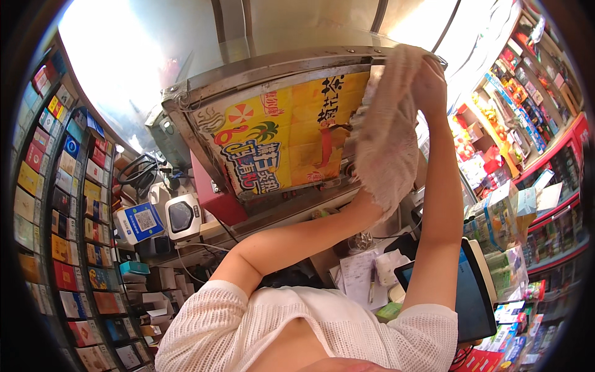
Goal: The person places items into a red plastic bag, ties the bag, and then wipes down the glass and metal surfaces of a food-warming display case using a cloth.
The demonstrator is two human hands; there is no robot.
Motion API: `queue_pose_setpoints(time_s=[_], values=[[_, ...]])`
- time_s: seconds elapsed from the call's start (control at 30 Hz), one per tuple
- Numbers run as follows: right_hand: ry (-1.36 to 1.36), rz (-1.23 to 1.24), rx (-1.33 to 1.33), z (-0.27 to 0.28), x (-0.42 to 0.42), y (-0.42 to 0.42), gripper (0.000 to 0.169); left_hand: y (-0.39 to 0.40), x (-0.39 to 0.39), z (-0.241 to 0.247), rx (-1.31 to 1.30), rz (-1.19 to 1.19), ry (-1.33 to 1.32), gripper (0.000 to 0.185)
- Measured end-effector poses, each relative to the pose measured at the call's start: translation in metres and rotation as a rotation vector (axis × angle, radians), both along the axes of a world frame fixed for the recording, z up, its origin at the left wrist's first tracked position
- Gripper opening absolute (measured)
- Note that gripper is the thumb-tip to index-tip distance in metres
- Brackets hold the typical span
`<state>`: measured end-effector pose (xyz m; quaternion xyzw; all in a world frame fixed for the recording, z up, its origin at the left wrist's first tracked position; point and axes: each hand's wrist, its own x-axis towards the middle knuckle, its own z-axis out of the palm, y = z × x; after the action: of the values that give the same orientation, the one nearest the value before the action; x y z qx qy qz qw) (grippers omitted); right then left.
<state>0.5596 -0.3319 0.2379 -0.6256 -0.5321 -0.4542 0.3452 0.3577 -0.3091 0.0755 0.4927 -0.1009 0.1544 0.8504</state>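
A beige towelling cloth (390, 135) hangs blurred at the right end of a metal-framed glass case (288, 65). At its upper right edge my right hand (430, 86) grips the cloth, near the case's top corner. My left forearm (297, 237) reaches across to the cloth's lower end, where the cloth hides my left hand; what that hand holds cannot be seen. Yellow printed sheets (297, 135) with pictures and large lettering cover the case's near side, left of the cloth.
Shelves of small boxes (65, 209) line the left. A payment code stand (137, 223) and a white device (182, 216) stand beside a red box (216, 195). Below my arms are papers (360, 274) with a pen; a dark-screened monitor (469, 293) stands right. Packaged goods (506, 274) fill the right side.
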Motion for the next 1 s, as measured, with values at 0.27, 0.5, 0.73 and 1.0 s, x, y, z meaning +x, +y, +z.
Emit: queue_pose_setpoints(time_s=[0.27, 0.5, 0.73, 1.0], values=[[0.083, 0.091, -0.049, 0.004, -0.043, 0.027, 0.013, 0.006, -0.004, -0.016, 0.084, 0.044, 0.025, 0.034], [0.459, 0.204, -0.036, 0.012, -0.005, -0.007, 0.019, -0.008, 0.010, 0.003, 0.136, 0.030, 0.003, 0.034], [0.323, 0.243, -0.184, 0.025, -0.062, 0.042, 0.021, -0.009, 0.007, -0.022, 0.217, 0.020, 0.065, 0.034], [0.334, 0.210, -0.088, 0.014, -0.035, 0.016, 0.023, -0.008, 0.003, -0.052, 0.395, -0.029, 0.148, 0.034]])
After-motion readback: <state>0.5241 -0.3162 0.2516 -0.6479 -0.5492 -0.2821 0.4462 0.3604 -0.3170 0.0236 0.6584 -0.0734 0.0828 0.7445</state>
